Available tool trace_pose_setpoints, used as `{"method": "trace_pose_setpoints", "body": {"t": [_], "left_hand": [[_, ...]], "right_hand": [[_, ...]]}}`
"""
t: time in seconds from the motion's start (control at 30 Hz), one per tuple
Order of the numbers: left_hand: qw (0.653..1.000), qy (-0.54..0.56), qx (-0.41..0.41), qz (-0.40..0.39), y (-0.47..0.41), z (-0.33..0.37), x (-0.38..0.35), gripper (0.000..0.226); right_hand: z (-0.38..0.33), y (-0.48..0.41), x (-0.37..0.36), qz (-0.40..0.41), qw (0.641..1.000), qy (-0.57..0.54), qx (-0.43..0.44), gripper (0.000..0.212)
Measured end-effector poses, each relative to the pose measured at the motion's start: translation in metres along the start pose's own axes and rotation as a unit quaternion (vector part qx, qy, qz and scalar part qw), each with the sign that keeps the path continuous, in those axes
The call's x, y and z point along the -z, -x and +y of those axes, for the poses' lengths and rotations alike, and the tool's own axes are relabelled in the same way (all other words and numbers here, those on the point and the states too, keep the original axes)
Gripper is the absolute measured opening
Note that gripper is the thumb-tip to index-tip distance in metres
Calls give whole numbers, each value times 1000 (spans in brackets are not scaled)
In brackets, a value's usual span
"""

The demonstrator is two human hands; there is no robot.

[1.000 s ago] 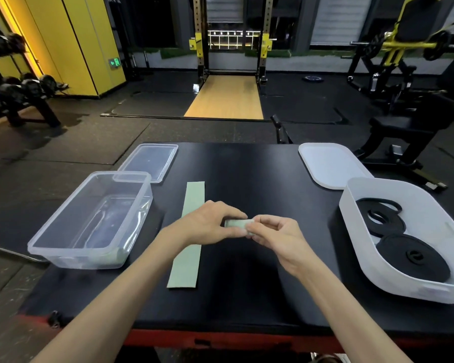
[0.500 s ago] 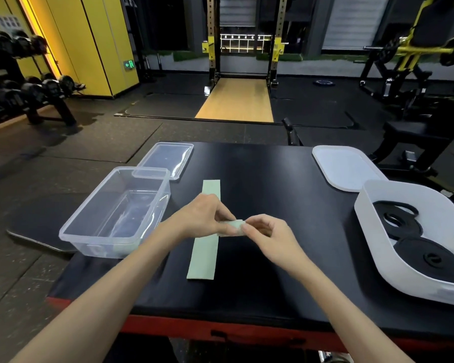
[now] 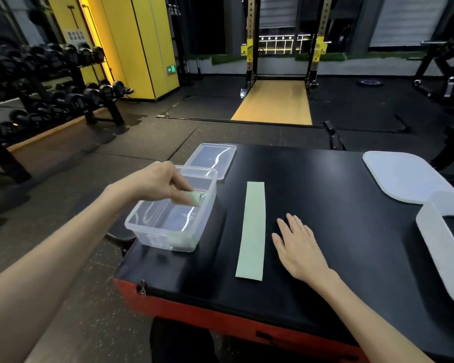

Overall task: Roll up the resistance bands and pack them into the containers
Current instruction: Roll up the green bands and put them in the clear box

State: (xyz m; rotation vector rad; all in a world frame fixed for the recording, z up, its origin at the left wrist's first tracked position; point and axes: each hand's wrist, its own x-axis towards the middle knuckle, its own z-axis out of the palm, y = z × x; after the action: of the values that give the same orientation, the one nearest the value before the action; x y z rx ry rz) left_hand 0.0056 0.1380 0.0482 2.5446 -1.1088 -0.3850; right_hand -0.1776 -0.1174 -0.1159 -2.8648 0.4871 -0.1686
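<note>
Right hand point(image 3: 296, 247) lies flat on the table point(image 3: 338, 205), fingers point(image 3: 294, 224) straight, holding nothing, just right of the flat band point(image 3: 252, 229). Left hand point(image 3: 157, 183) pinches a rolled band point(image 3: 195, 199) over the box point(image 3: 152, 231), roll mostly hidden in the grip. Flat band lies apart from box and tub point(image 3: 435, 237); tub cut off at right.

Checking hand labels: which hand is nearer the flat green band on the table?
Right. The right hand is open just right of the flat green band; the left hand holds a rolled band over the clear container.
</note>
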Motion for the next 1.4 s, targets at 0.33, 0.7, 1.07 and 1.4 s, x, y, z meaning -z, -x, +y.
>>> {"method": "trace_pose_setpoints", "body": {"t": [0.33,0.7,1.07,1.4], "left_hand": [[987,-130,25,-93,12,-61,-22,20],[953,-240,46,-181,-4,-56,-33,20],[940,-237,89,-229,-11,-55,-38,26],[940,-163,130,-269,-16,-55,-30,38]], "right_hand": [[-1,-1,-2,9,1000,2,-3,54],[-1,-1,0,12,1000,-6,0,53],[-2,-1,-1,20,1000,-15,0,53],[-3,0,1,16,1000,-23,-4,53]]}}
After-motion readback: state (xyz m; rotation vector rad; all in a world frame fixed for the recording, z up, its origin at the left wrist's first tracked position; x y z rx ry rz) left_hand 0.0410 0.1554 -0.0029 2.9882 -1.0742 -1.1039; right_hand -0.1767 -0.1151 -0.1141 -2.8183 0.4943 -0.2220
